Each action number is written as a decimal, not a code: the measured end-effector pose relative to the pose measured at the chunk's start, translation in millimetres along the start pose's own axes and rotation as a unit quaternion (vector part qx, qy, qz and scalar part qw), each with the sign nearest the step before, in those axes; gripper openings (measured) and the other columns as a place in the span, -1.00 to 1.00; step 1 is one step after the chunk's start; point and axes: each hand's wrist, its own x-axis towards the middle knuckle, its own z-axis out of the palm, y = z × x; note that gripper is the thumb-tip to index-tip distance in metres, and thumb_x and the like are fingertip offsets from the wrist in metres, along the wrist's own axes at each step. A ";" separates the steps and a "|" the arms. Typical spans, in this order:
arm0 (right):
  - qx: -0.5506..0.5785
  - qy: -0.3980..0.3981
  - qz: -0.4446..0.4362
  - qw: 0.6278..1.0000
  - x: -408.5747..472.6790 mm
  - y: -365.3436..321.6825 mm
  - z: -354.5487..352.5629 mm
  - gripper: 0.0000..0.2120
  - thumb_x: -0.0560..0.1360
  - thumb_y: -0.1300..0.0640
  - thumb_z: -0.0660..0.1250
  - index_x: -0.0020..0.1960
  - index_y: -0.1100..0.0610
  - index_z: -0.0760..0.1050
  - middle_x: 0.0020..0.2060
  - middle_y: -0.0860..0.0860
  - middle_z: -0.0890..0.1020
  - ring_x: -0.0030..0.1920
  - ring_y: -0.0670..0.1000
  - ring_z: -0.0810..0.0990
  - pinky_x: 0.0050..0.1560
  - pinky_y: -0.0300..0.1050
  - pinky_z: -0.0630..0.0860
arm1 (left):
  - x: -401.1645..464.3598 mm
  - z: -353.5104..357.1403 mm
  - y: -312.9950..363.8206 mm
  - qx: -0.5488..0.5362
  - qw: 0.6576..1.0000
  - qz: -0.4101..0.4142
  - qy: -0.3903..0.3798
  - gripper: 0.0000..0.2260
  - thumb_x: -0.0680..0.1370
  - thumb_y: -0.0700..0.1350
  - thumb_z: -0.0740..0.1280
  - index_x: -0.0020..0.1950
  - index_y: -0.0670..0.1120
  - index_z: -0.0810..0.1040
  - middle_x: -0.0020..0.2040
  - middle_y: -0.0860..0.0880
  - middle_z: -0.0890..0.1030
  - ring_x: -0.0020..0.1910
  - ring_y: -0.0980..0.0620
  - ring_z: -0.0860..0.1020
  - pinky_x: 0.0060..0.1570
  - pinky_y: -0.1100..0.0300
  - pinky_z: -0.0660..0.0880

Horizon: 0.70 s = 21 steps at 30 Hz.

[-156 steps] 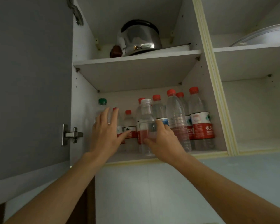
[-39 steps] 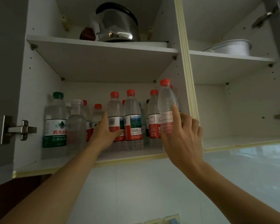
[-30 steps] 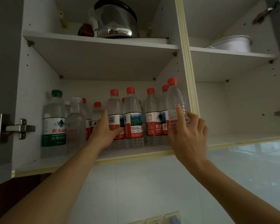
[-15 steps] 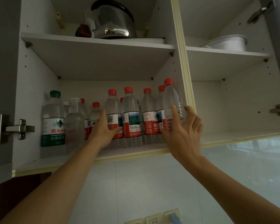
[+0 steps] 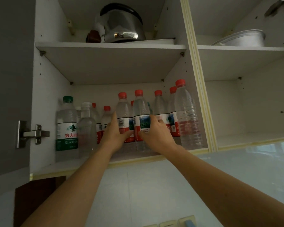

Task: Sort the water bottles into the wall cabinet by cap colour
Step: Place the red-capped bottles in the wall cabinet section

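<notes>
On the lower left shelf (image 5: 92,166) of the wall cabinet (image 5: 195,95), the water bottles all stand upright, long axes vertical, caps up. The left hand (image 5: 115,133) wraps its fingers round one red-capped bottle (image 5: 123,115); the right hand (image 5: 156,133) clamps the neighbouring red-capped bottle (image 5: 140,112). A green-capped bottle (image 5: 66,126) stands far left.

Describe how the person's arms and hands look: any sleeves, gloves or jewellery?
Both forearms are bare as far as the frame shows; no sleeves are in view. The left hand and right hand wear no gloves, and no rings, watch or bracelet can be seen.
</notes>
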 end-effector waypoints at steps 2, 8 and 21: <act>0.022 0.005 0.025 0.999 3.7 -1.8 8.1 -0.44 0.56 -0.03 0.40 0.45 0.10 0.26 0.30 0.15 0.53 0.23 0.20 0.58 0.22 0.21 0.57 | 0.9 0.1 -1.4 0.013 1.000 0.009 0.007 -0.15 0.45 -0.11 0.57 0.58 0.13 0.12 0.33 0.04 0.55 0.24 0.00 0.55 0.17 0.04 0.48; 0.055 0.005 0.034 0.998 8.8 0.7 15.2 -0.42 0.52 0.06 0.47 0.43 0.11 0.27 0.22 0.14 0.61 0.17 0.18 0.63 0.17 0.18 0.60 | 3.0 -3.8 -6.1 0.035 0.999 0.034 0.018 -0.03 0.46 -0.11 0.56 0.60 0.24 -0.05 0.26 0.12 0.54 0.13 0.11 0.52 0.10 0.10 0.45; 0.114 -0.022 0.041 0.992 5.8 14.1 9.9 -0.45 0.52 0.16 0.47 0.41 0.08 0.30 0.24 0.10 0.60 0.24 0.13 0.61 0.23 0.12 0.58 | 8.1 -37.4 -2.8 0.219 0.974 -0.055 -0.014 0.15 0.48 -0.03 0.53 0.41 0.46 -0.48 0.30 -0.29 0.49 -0.20 -0.10 0.64 -0.23 -0.03 0.62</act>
